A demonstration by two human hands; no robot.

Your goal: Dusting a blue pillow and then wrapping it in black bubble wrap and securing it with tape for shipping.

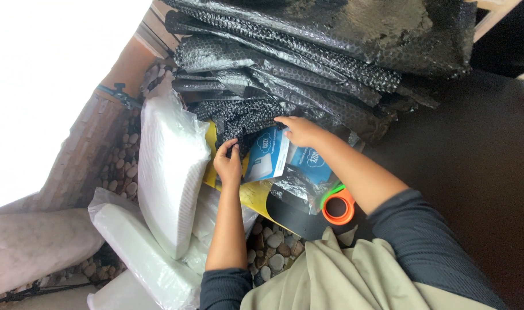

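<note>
- The left hand (228, 162) has its fingers clamped on the edge of a crumpled sheet of black bubble wrap (239, 117), pinching it just above a blue and white cardboard box (268, 154).
- The right hand (301, 131) lies on top of the same box, fingers together and flat, fingertips touching the black bubble wrap at the box's upper end; it presses rather than grips.
- The blue and white box rests between the two hands, at the near edge of a dark bench (474, 161), partly tucked under the bubble wrap.
- A second blue and white package (313, 162) lies just beside the box, under the right forearm.
- A tall stack of folded black bubble wrap sheets (331, 46) fills the bench beyond the hands.
- An orange tape dispenser with a green part (338, 205) sits near the right forearm, touching a shiny black plastic piece.
- A yellow sheet (251, 195) shows beneath the box and the left wrist.
- White foam sheets in clear plastic bags (170, 172) lean beside the left arm, above a floor of rounded pebbles (273, 250).
- Both arms wear dark grey sleeves pushed up the forearms; beige cloth (342, 275) covers the person's front.
</note>
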